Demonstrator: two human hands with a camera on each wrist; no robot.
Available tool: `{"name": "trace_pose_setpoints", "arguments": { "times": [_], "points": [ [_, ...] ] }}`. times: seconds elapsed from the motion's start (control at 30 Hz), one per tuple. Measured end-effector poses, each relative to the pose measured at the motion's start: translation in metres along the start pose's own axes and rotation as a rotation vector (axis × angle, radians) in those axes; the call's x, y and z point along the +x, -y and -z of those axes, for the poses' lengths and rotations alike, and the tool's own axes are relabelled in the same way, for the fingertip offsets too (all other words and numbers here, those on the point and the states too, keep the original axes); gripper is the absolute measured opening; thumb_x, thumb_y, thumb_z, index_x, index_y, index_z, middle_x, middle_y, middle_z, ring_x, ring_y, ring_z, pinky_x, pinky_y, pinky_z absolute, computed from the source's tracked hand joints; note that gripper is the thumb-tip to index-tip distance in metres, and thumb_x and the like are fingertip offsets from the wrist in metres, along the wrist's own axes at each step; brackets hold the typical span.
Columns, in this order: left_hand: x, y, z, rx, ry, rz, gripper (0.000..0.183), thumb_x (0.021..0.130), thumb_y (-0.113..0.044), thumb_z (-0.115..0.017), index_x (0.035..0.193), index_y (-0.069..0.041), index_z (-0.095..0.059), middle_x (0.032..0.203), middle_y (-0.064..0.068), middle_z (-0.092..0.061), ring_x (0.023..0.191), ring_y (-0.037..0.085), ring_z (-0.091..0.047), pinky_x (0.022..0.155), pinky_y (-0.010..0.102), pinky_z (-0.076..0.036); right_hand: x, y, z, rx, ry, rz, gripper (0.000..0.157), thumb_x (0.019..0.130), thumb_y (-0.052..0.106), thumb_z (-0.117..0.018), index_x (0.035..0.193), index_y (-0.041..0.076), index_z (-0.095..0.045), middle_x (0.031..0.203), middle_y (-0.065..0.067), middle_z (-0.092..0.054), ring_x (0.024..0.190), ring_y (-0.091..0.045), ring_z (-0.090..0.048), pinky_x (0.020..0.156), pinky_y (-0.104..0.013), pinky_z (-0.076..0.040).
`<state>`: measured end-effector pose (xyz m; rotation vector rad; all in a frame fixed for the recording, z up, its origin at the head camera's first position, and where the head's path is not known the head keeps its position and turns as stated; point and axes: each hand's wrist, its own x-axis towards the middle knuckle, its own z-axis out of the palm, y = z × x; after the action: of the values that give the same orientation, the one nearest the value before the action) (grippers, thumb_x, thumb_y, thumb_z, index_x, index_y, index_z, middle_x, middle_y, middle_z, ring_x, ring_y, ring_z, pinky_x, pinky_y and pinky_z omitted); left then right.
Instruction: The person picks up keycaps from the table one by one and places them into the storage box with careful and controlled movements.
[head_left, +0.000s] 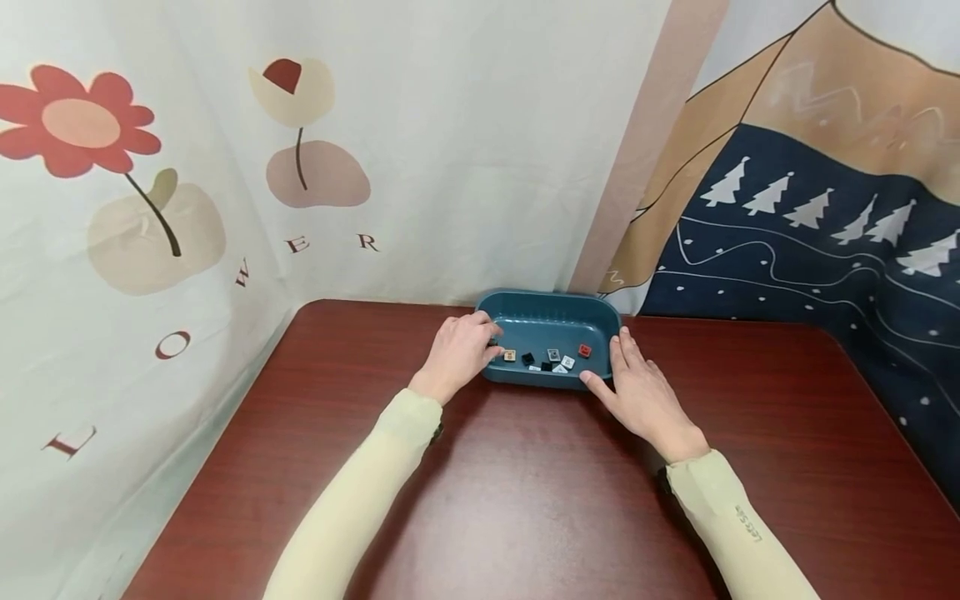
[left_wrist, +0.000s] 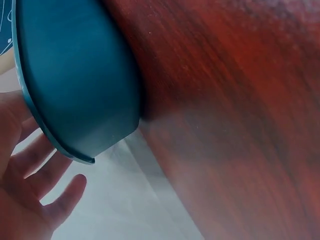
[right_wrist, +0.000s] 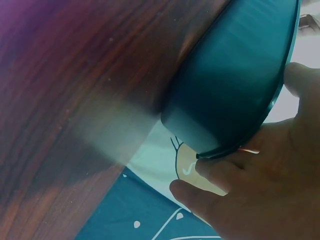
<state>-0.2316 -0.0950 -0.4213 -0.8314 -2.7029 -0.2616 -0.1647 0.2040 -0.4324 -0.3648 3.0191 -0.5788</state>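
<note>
A dark teal plastic basin (head_left: 555, 300) stands at the table's far edge. Several small square pieces like keycaps lie on its floor: a red one (head_left: 585, 351), a yellowish one (head_left: 510, 356), a grey one (head_left: 553, 355), and black and white ones. My left hand (head_left: 459, 350) reaches over the basin's left end, thumb and forefinger inside near the yellowish piece; I cannot tell whether they pinch anything. In the left wrist view its other fingers (left_wrist: 62, 205) spread loosely by the rim. Across the right front corner rests my right hand (head_left: 641, 392), thumb on the front rim, straight fingers along the right end.
The dark red wooden table (head_left: 480, 500) runs toward me under both forearms. Behind it hangs a pale curtain (head_left: 465, 167) printed with flowers and letters. At the right, a navy and tan cloth (head_left: 810, 250) with white trees borders the table.
</note>
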Motion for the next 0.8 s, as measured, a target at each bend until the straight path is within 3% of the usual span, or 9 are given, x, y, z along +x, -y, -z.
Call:
{"name": "trace_pose_setpoints", "arguments": {
  "times": [0.4, 0.8],
  "points": [
    [-0.026, 0.004, 0.009, -0.122, -0.208, 0.052, 0.025, 0.098, -0.025, -0.074, 0.118, -0.01, -0.077, 0.12, 0.007, -0.067, 0.108, 0.027, -0.064, 0.09, 0.046, -0.051, -0.002, -0.004, 0.002, -0.01, -0.01, -0.007, 0.096, 0.105, 0.062, -0.044, 0.157, -0.015, -0.022, 0.168, -0.031, -0.01, 0.154, -0.047, -0.016, 0.117, -0.067, -0.024],
    [-0.057, 0.003, 0.022, -0.123, -0.196, 0.108, 0.041, 0.099, -0.032, -0.068, 0.133, -0.01, -0.068, 0.133, 0.009, -0.061, 0.119, 0.03, -0.059, 0.096, 0.051, -0.048, -0.004, -0.011, 0.005, 0.016, -0.027, -0.017, 0.096, 0.104, 0.063, -0.044, 0.159, -0.012, -0.02, 0.169, -0.03, -0.007, 0.153, -0.049, -0.017, 0.116, -0.069, -0.025]
  ]
}}
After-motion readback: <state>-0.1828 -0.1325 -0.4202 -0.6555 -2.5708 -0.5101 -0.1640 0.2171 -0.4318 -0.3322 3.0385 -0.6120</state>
